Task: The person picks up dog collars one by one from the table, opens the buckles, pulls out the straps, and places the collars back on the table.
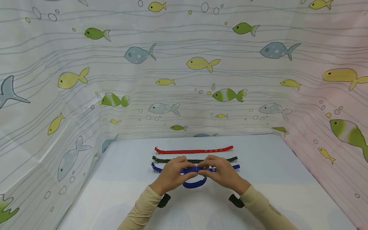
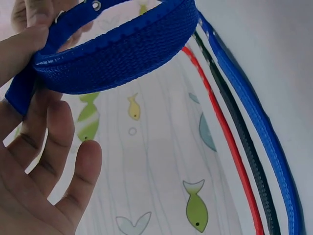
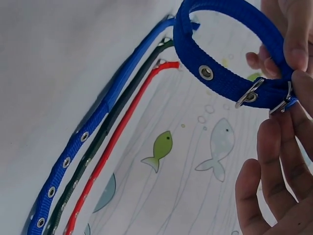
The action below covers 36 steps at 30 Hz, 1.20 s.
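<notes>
A blue collar [image 1: 195,184] with metal eyelets is bent into a loop, raised off the table between both hands. My left hand [image 1: 172,172] pinches it between thumb and fingers where the strap overlaps. From the other side my right hand [image 1: 222,174] pinches it beside the metal buckle [image 3: 282,102]. A D-ring [image 3: 249,93] sits close to that buckle in the right wrist view, and a strap end [image 2: 20,93] pokes out at the left fingers. The fingertips partly hide the buckle.
Beyond the hands lie a second blue collar [image 2: 254,117], a dark green collar [image 1: 162,160] and a red collar [image 1: 184,152], stretched out side by side on the white table [image 1: 123,185]. Fish-printed sheeting [image 1: 178,95] walls the back and sides.
</notes>
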Each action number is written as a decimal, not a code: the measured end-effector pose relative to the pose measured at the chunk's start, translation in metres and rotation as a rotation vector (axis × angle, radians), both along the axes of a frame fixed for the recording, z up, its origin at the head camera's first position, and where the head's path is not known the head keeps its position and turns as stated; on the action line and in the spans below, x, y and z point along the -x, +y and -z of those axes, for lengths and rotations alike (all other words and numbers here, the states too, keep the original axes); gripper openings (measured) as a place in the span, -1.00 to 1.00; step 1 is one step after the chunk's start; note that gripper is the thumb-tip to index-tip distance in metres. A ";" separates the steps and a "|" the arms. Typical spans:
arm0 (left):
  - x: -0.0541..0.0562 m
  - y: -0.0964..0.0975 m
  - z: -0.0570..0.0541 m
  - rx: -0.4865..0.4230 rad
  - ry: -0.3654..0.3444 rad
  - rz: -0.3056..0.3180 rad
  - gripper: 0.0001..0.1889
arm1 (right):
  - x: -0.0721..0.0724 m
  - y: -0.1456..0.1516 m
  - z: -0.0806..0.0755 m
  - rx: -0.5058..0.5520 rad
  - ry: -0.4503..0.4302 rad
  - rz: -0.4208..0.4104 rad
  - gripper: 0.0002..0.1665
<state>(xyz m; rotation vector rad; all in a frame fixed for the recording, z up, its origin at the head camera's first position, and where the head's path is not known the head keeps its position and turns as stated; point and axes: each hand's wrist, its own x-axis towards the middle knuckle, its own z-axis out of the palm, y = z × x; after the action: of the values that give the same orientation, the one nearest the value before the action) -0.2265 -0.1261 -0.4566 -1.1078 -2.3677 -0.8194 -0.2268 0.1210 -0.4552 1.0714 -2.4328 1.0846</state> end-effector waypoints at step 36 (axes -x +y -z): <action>0.001 0.005 -0.004 0.012 -0.010 -0.068 -0.67 | 0.001 0.003 -0.007 -0.027 0.058 0.017 -0.77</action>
<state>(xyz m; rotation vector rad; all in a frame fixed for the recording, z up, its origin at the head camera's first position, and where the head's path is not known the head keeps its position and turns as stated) -0.2273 -0.1213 -0.4531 -1.0239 -2.4073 -0.7896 -0.2282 0.1240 -0.4478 1.0731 -2.4132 1.0045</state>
